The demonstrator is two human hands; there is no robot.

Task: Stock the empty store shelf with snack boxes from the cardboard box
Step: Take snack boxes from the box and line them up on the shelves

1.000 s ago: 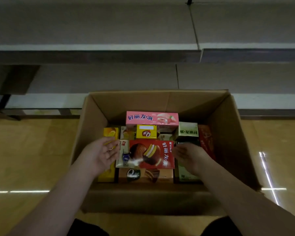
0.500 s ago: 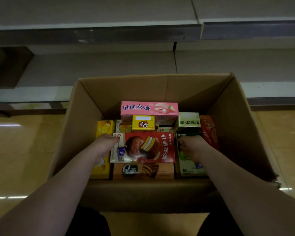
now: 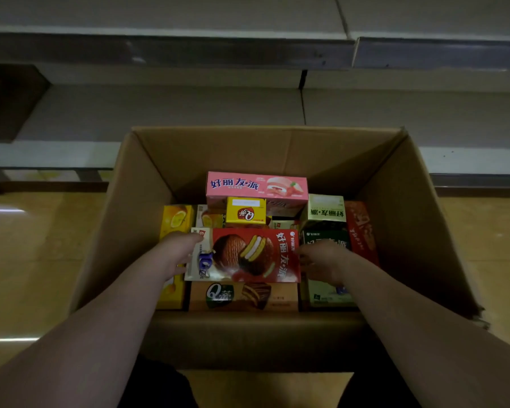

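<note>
Red snack box (image 3: 248, 254) lies flat on top of the other boxes, near the front wall of the cardboard box (image 3: 142, 184). Left hand (image 3: 174, 254) grips its left end, right hand (image 3: 324, 260) its right end, fingers curled; both forearms reach down in.

Hidden fingers, covered boxes, cropped shelves

The left hand (image 3: 175, 254) and right hand (image 3: 324, 260) sit at the short ends of the red snack box (image 3: 248, 254), fingertips out of sight, so the grip cannot be told. That box covers most of the orange box (image 3: 242, 295) nearer and the packs farther in. The green box (image 3: 326, 231) is partly behind the right hand. The shelf (image 3: 159, 113) runs off both sides.
</note>
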